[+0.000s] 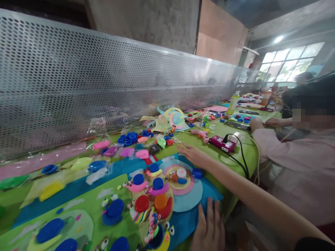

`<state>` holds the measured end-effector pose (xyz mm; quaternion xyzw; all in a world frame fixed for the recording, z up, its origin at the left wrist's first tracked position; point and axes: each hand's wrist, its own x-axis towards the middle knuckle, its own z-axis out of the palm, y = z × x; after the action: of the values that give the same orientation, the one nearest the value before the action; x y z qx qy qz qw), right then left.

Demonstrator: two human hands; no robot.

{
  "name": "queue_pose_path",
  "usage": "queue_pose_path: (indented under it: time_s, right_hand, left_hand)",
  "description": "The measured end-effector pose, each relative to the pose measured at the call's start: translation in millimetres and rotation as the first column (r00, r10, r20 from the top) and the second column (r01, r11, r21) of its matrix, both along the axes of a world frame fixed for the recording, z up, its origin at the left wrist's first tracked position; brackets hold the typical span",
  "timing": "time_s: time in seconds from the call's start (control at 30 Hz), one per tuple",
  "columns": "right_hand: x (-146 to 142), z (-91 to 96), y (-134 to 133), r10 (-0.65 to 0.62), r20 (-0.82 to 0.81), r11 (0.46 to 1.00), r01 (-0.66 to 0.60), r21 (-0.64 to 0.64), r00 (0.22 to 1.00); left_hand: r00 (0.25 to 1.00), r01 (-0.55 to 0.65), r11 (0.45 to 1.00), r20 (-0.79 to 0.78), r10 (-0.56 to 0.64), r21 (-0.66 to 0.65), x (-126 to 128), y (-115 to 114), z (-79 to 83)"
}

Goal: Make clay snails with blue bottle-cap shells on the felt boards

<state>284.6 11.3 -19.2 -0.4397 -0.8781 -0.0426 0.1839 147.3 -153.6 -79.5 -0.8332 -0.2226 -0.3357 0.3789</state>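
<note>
My left hand [209, 226] lies with fingers stretched out at the near edge of a blue board [180, 223], holding nothing. My right hand [192, 157] reaches across the board's far corner, its fingertips pinched together near small bagged clay pieces; what they hold, if anything, is too small to make out. Between the hands is a light blue paper circle [190, 198] with a clay snail and a white bottle cap [181, 173] on it. Left of it sit several clay snails with cap shells, among them a red cap [141, 203] and an orange cap [160, 201].
Blue bottle caps [128, 138] and bagged clay, including a yellow lump [51, 190], lie along the mesh partition [104, 76]. A pink glue gun [200, 135] and a purple power strip [222, 143] with black cables stand at right. A person in pink [293, 167] sits further along.
</note>
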Motion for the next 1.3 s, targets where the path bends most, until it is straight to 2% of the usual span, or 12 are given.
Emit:
queue_pose_path:
  time_s: [0.17,0.4,0.63,0.83,1.13,1.3]
  right_hand:
    - [2.3,5.2,-6.1,-0.049,-0.021,0.996,0.048,-0.069,0.999]
    - [-0.3,6.7,-8.5,-0.089,-0.065,0.989,0.081,-0.123,0.994]
    - [3.1,8.1,-14.5,-0.082,-0.133,0.99,0.066,-0.125,0.988]
    - [12.5,3.7,-10.4,-0.162,-0.218,0.985,0.144,-0.098,0.962]
    - [1.9,5.4,-11.1,-0.113,-0.079,0.99,0.105,-0.095,0.99]
    - [2.7,7.9,-19.6,-0.1,-0.092,0.992,0.092,-0.09,0.991]
  left_hand:
    - [0.998,-0.046,0.996,-0.048,0.042,-0.08,0.0,-7.7,-4.0]
    - [0.996,-0.065,0.994,-0.064,0.059,-0.091,-1.2,-9.5,-1.9]
    - [0.997,-0.06,0.992,-0.051,0.055,-0.108,0.2,-9.7,-2.8]
    - [0.998,-0.057,0.992,0.008,0.058,-0.113,9.6,-9.7,-13.6]
    - [0.997,-0.052,0.993,0.042,0.057,-0.108,9.5,-8.9,-15.6]
    - [0.995,-0.055,0.993,0.081,0.063,-0.101,11.8,-8.0,-18.0]
